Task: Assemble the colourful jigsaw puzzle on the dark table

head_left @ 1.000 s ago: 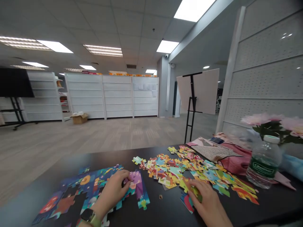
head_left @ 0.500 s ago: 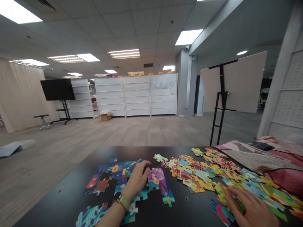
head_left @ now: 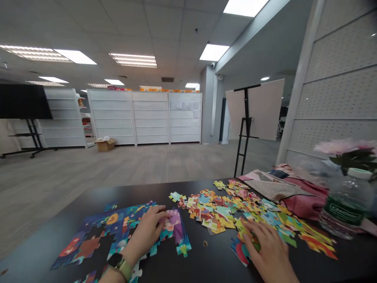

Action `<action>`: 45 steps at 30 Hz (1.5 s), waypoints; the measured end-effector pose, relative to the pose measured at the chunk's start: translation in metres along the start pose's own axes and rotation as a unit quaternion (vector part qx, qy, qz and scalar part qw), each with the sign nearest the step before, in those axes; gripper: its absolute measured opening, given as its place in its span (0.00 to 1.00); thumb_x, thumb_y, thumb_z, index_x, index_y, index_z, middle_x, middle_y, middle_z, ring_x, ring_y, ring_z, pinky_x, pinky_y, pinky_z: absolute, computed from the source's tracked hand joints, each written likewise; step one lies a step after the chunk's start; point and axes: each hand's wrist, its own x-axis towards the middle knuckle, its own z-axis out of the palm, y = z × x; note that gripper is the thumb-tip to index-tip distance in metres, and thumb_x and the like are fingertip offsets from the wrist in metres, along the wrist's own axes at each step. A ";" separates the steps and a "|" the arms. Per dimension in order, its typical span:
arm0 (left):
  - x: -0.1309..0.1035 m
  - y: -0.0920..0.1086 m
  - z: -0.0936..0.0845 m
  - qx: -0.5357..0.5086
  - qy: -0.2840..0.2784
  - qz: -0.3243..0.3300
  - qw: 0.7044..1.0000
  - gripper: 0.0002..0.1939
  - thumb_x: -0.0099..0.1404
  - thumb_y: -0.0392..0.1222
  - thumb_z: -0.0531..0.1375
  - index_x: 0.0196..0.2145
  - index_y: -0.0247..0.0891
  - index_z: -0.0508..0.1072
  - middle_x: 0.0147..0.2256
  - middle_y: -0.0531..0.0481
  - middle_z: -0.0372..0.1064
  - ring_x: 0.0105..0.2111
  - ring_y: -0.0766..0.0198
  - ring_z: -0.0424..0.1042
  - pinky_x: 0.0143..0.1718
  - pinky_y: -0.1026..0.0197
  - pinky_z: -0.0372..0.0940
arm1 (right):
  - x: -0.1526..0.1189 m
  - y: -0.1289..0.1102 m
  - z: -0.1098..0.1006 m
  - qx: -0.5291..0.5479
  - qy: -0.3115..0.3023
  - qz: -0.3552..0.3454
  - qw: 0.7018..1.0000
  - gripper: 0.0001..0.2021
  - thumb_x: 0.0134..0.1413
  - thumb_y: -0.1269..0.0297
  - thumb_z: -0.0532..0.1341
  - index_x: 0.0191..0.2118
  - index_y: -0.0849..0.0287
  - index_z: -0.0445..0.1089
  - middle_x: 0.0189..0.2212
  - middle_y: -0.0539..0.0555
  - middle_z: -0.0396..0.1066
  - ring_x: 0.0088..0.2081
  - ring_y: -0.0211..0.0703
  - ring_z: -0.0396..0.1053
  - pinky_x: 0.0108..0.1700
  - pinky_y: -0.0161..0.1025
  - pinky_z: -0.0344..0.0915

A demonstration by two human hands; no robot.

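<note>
My left hand (head_left: pixel 150 230), with a watch (head_left: pixel 118 262) on its wrist, lies over a partly joined puzzle (head_left: pixel 118 220) in dark blue and purple; what its curled fingers hold, if anything, is hidden. A purple figure section (head_left: pixel 176 226) shows just right of those fingers. On the near edge of a heap of loose yellow and orange pieces (head_left: pixel 218 208) rests my right hand (head_left: pixel 263 245), its fingers spread over green-yellow pieces. Beside its thumb lies a blue and pink piece (head_left: pixel 240 251).
Pink and patterned cloth (head_left: pixel 306 194) lies at the right of the black table (head_left: pixel 176 267). A bottle (head_left: pixel 344 204) with a green label stands there, pink flowers (head_left: pixel 338 146) behind it. An easel board (head_left: pixel 262 110) and white shelves (head_left: pixel 150 118) are beyond.
The view has turned to the right, bringing the bottle and flowers into sight. Both hands stay over about the same pieces.
</note>
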 end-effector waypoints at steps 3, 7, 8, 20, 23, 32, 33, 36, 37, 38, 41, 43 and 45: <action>0.001 0.005 -0.002 0.022 0.008 0.017 1.000 0.16 0.70 0.39 0.53 0.44 0.47 0.80 0.55 0.45 0.70 0.55 0.51 0.68 0.57 0.47 0.62 | 0.000 -0.002 -0.001 -0.003 -0.002 -0.001 1.000 0.17 0.59 0.52 0.55 0.46 0.50 0.77 0.46 0.54 0.78 0.51 0.57 0.70 0.50 0.54 0.65; 0.000 0.014 -0.008 0.027 0.002 0.037 0.999 0.13 0.69 0.40 0.55 0.41 0.47 0.80 0.47 0.46 0.74 0.49 0.51 0.71 0.52 0.49 0.64 | 0.000 0.000 0.000 -0.004 -0.004 0.002 1.000 0.18 0.59 0.51 0.54 0.44 0.51 0.78 0.46 0.55 0.78 0.52 0.58 0.70 0.49 0.54 0.66; -0.001 0.015 -0.009 0.022 0.001 0.035 0.999 0.12 0.69 0.40 0.56 0.41 0.46 0.80 0.47 0.46 0.75 0.50 0.51 0.71 0.53 0.49 0.64 | 0.001 0.001 0.001 -0.004 -0.004 0.001 1.000 0.19 0.58 0.50 0.54 0.43 0.51 0.78 0.46 0.55 0.79 0.52 0.59 0.70 0.48 0.54 0.66; -0.002 0.006 -0.004 -0.028 0.037 0.006 0.999 0.15 0.70 0.38 0.52 0.47 0.43 0.76 0.54 0.45 0.71 0.56 0.53 0.67 0.60 0.51 0.59 | 0.003 0.012 0.010 -0.005 0.011 -0.006 1.000 0.22 0.54 0.46 0.53 0.42 0.53 0.78 0.44 0.56 0.79 0.50 0.62 0.72 0.47 0.57 0.68; -0.002 0.006 -0.003 -0.033 0.029 0.008 0.999 0.12 0.68 0.39 0.56 0.44 0.43 0.78 0.50 0.45 0.74 0.53 0.52 0.68 0.58 0.50 0.61 | 0.003 0.013 0.011 -0.002 0.007 -0.011 1.000 0.23 0.53 0.45 0.54 0.41 0.53 0.78 0.43 0.56 0.79 0.49 0.62 0.72 0.47 0.57 0.68; -0.003 0.012 -0.006 -0.023 0.019 0.012 1.000 0.13 0.65 0.34 0.54 0.41 0.43 0.76 0.46 0.46 0.73 0.50 0.53 0.68 0.53 0.53 0.62 | 0.000 0.014 0.012 0.003 0.008 -0.002 1.000 0.23 0.53 0.45 0.54 0.43 0.52 0.78 0.44 0.57 0.79 0.51 0.62 0.71 0.47 0.57 0.67; -0.003 0.013 -0.006 -0.019 0.018 0.010 1.000 0.12 0.66 0.35 0.54 0.40 0.43 0.76 0.47 0.46 0.73 0.50 0.53 0.68 0.53 0.53 0.62 | 0.000 0.014 0.012 0.003 0.008 -0.001 1.000 0.23 0.53 0.45 0.54 0.43 0.52 0.78 0.44 0.57 0.79 0.51 0.62 0.71 0.47 0.57 0.67; -0.003 0.014 -0.006 -0.005 0.013 0.005 1.000 0.11 0.66 0.36 0.55 0.41 0.43 0.77 0.50 0.45 0.72 0.52 0.52 0.67 0.54 0.52 0.61 | 0.001 0.014 0.012 0.006 0.008 -0.002 1.000 0.23 0.53 0.45 0.54 0.42 0.52 0.78 0.44 0.57 0.79 0.50 0.62 0.71 0.47 0.57 0.67; -0.002 0.014 -0.006 0.000 0.011 0.004 1.000 0.11 0.66 0.36 0.55 0.40 0.43 0.77 0.51 0.45 0.71 0.53 0.51 0.67 0.55 0.51 0.60 | 0.001 0.015 0.013 0.008 0.010 -0.003 1.000 0.23 0.53 0.45 0.54 0.42 0.52 0.79 0.44 0.57 0.79 0.50 0.62 0.71 0.47 0.57 0.67; -0.002 0.015 -0.006 0.004 0.010 0.003 1.000 0.11 0.66 0.36 0.55 0.40 0.43 0.77 0.51 0.45 0.71 0.54 0.51 0.67 0.55 0.51 0.60 | 0.001 0.015 0.013 0.011 0.014 -0.005 1.000 0.23 0.52 0.45 0.54 0.42 0.53 0.79 0.44 0.57 0.79 0.50 0.62 0.71 0.47 0.57 0.67; -0.002 0.017 -0.007 0.012 0.010 0.003 1.000 0.12 0.66 0.35 0.54 0.38 0.43 0.77 0.51 0.45 0.71 0.53 0.51 0.67 0.53 0.51 0.61 | 0.002 0.014 0.014 0.014 0.023 -0.010 1.000 0.22 0.53 0.46 0.55 0.43 0.53 0.79 0.44 0.57 0.79 0.50 0.61 0.71 0.48 0.55 0.67; -0.003 0.019 -0.007 0.012 0.011 0.007 1.000 0.12 0.66 0.35 0.53 0.38 0.43 0.77 0.49 0.45 0.72 0.51 0.51 0.68 0.52 0.51 0.62 | 0.002 0.010 0.010 0.012 0.019 -0.010 1.000 0.20 0.54 0.48 0.56 0.43 0.53 0.79 0.44 0.57 0.79 0.50 0.60 0.71 0.48 0.55 0.66; -0.004 0.019 -0.006 0.012 0.007 0.017 1.000 0.13 0.68 0.36 0.52 0.39 0.44 0.76 0.47 0.46 0.72 0.49 0.52 0.69 0.50 0.52 0.63 | 0.001 0.003 0.003 0.016 -0.001 -0.007 1.000 0.18 0.57 0.51 0.56 0.43 0.53 0.78 0.45 0.57 0.79 0.50 0.59 0.71 0.49 0.54 0.66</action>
